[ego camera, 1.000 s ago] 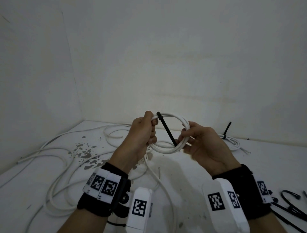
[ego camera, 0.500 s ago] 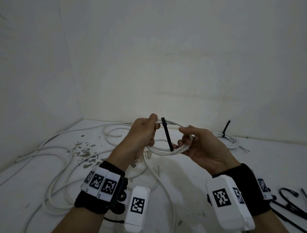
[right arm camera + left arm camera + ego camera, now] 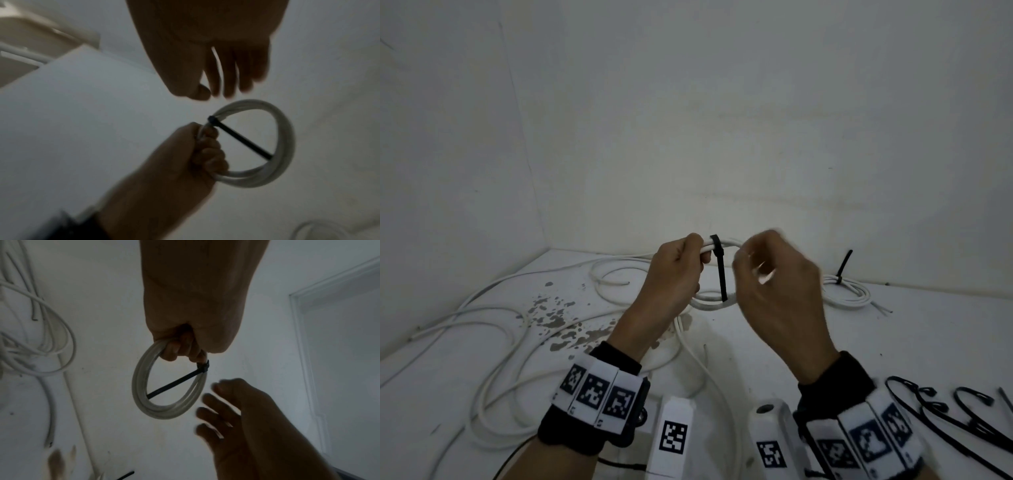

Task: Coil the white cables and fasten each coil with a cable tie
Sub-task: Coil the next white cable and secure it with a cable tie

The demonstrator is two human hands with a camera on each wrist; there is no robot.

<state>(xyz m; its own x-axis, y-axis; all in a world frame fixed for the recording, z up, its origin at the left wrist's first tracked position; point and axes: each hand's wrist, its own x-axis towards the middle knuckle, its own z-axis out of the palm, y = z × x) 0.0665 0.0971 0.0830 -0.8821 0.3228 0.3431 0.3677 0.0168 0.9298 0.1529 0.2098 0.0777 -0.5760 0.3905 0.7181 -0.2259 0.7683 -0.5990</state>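
Currently left hand [image 3: 674, 274] grips the coil [image 3: 170, 392] mid-air over the tabletop [image 3: 893, 342], beside the tie [image 3: 720, 270] head. Right hand [image 3: 774, 284] is just off it, fingers [image 3: 209, 412] loosely spread, holding nothing. Coil looks light and springy; tie tail looks stiff, so pinch its free end.

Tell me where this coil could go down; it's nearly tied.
Bare table lies between the finished coil at the back and the spare ties at the right. Left is crowded with loose cable.
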